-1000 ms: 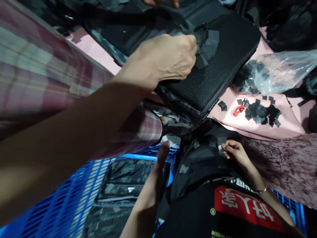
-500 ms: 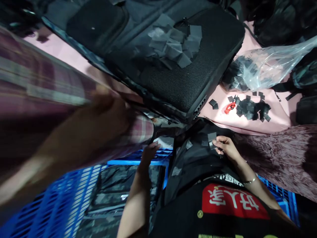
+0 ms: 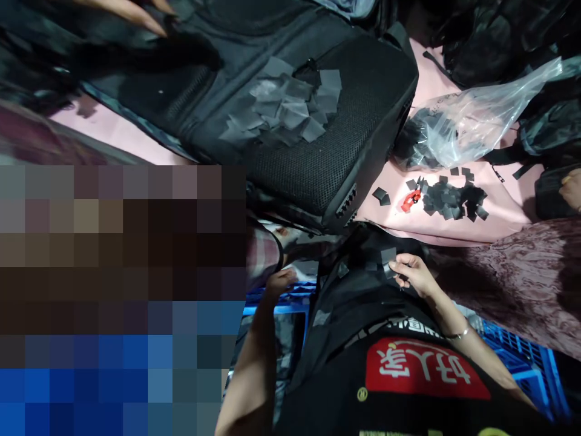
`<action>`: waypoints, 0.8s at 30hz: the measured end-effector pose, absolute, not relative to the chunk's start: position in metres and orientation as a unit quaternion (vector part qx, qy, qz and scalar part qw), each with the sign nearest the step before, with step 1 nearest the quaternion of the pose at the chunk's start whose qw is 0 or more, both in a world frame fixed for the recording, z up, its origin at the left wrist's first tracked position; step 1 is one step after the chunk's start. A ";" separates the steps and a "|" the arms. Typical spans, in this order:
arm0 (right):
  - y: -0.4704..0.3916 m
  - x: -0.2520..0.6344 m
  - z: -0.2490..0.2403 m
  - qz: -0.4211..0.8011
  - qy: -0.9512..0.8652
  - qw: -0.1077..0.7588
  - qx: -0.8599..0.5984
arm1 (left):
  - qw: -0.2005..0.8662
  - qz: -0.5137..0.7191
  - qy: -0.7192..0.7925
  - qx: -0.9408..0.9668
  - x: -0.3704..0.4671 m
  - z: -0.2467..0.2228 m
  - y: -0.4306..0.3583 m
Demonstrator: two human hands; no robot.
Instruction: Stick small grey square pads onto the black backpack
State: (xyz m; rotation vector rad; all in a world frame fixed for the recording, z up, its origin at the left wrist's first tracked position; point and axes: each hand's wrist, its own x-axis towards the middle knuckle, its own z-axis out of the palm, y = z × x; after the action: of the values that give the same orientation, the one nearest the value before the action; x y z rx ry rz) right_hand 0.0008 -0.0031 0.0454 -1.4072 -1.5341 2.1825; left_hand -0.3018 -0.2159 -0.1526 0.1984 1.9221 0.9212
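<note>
Many dark squares (image 3: pixel 295 112) seem unused on the bag (image 3: pixel 340 157); my right hand (image 3: pixel 416 277) pinches one square (image 3: pixel 388 255), my left hand (image 3: pixel 280 281) I cannot tell.

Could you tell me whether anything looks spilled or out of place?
Possibly: small dark squares lie scattered on the pink surface beside the plastic bag, a few apart from the main cluster, as if spilled. They may be deliberately placed.

Pink cloth (image 3: pixel 508 209): lies partly under dark bags (image 3: pixel 481 54), upper right. Purplish patterned cloth (image 3: pixel 512 272): hangs below it. Plaid cloth (image 3: pixel 264 249): dark-edged, left of centre. Blue crates: one right (image 3: pixel 533 363), one lower left (image 3: pixel 293 310). Co-worker's hand (image 3: pixel 131 13): upper left. Another hand (image 3: pixel 572 188): right edge.
</note>
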 end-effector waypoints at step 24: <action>-0.007 0.016 0.048 0.733 -0.492 0.103 -0.458 | 0.468 0.340 0.784 0.227 -0.317 -0.148 -0.207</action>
State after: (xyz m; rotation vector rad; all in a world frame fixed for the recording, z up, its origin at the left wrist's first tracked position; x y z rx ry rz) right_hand 0.0164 -0.0074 0.0483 -1.3529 -1.4526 2.1621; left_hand -0.3174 -0.2073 -0.1475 0.5564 1.9228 0.8342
